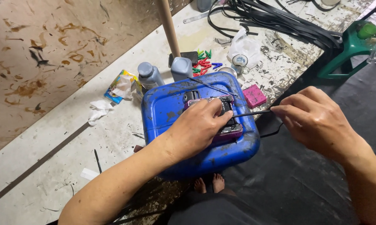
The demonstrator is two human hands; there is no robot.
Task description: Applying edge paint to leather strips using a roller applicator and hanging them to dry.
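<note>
A blue plastic container (163,109) lies flat on the workbench edge. On top of it sits a small pink-framed device (230,131) with a black part. My left hand (196,129) presses down on that device, thumb on the black part. My right hand (315,118) is to the right, fingers pinched on a thin black strip (250,113) that runs from the device to my fingers. My bare feet (208,184) show below the container.
Two grey bottles (149,75) stand behind the container, with a crumpled packet (121,85), coloured pegs (204,64), a pink block (254,96) and a white bag (244,48). A wooden pole (169,27) rises at the back. Black straps (279,18) pile at top right beside a green stool (350,48).
</note>
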